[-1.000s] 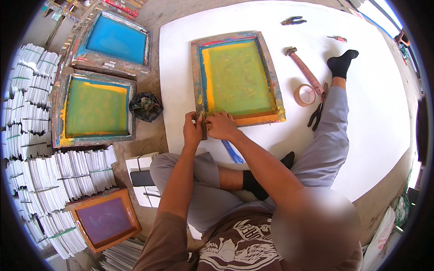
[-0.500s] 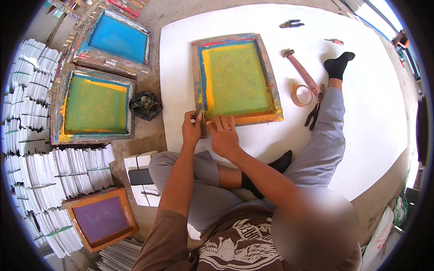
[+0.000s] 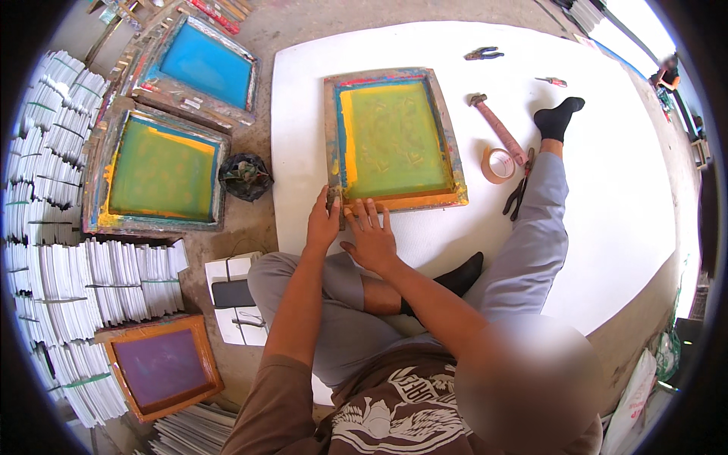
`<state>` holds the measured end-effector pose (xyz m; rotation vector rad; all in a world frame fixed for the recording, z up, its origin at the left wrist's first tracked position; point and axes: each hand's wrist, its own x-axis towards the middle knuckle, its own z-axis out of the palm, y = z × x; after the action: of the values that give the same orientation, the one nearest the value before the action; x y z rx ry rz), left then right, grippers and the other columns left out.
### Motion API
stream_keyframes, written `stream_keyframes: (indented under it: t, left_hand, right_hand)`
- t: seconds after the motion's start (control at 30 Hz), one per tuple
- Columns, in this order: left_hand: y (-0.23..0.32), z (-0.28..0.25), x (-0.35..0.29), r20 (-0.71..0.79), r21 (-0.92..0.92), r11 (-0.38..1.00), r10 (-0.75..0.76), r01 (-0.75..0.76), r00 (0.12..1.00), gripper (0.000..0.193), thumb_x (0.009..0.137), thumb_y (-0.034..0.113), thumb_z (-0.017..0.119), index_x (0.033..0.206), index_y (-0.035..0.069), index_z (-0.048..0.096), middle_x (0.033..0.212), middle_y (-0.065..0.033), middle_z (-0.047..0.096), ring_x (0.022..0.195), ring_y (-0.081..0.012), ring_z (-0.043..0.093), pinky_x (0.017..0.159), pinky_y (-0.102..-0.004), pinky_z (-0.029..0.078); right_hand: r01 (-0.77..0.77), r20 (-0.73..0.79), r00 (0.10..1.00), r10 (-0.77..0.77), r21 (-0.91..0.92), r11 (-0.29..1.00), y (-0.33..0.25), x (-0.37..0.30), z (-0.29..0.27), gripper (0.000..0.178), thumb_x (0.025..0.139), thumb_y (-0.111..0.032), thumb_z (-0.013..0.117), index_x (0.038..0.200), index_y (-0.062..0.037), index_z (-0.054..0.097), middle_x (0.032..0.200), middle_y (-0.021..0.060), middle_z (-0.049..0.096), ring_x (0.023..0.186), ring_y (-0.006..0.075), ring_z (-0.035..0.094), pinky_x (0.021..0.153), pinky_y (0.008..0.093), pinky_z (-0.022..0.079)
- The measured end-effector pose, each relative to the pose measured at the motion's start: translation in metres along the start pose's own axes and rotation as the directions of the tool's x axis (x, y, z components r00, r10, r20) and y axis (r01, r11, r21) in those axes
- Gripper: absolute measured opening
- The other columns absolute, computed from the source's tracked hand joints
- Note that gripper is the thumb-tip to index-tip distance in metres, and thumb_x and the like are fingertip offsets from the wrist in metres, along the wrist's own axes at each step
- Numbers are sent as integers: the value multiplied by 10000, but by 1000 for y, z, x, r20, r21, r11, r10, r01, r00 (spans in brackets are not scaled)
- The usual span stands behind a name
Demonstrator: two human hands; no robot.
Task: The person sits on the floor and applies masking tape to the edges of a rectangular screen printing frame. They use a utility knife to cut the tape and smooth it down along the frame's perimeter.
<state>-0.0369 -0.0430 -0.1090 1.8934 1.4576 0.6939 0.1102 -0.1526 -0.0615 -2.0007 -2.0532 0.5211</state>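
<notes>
A wooden screen-printing frame (image 3: 450,142) with yellow-green mesh and paint-stained bars lies flat on a white board. My left hand (image 3: 323,222) is at its near left corner, thumb and fingers closed around the end of the left bar. Beside it, my right hand (image 3: 371,236) is spread, palm down, its fingertips on or just over the near bar; actual contact is hard to make out. To the right of the frame are a hammer (image 3: 502,133) with a wrapped handle, a roll of brown tape (image 3: 487,167) and dark pliers (image 3: 516,199).
Farther off on the white board (image 3: 607,227) lie another pair of pliers (image 3: 483,54) and a screwdriver (image 3: 553,81). Left of the board stand a blue screen frame (image 3: 208,64), a green one (image 3: 163,171), a black plastic bag (image 3: 246,177) and bundled paper stacks (image 3: 57,273).
My right hand's fingers have gone from curled at the frame's corner to spread out flat. My left hand stays at the corner, its fingers straighter. The whole view has shifted slightly.
</notes>
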Motion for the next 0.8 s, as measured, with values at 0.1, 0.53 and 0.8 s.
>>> stream_keyframes:
  t: [0.1,0.53,0.8]
  left_hand:
    - [13,-9,0,49,12,991,-131,130,990,548,1072,323,568,1549,71,472,1366,-265,623,1233,-410,625,1058,-475,484]
    - [48,18,-47,388,489,745,280,-454,878,561,1061,320,544,1535,26,489,1662,-169,385,1543,-365,352,1266,-494,283]
    - [66,22,-57,375,559,742,172,-370,911,719,1024,409,606,1600,38,386,1673,-243,317,1551,-414,315,1255,-514,289]
  right_hand:
    - [-3,26,1000,3,-14,1000,-4,2,-10,798,989,-545,601,1609,-92,382,1730,167,223,1622,326,141,1278,607,123]
    - [-24,-65,998,13,-172,985,89,-38,-20,742,1057,-522,488,1626,-70,338,1733,122,249,1608,250,218,1292,516,172]
    - [-229,-68,973,220,-175,958,125,-62,-50,818,1050,-586,466,1638,-44,290,1742,139,212,1613,283,197,1298,510,168]
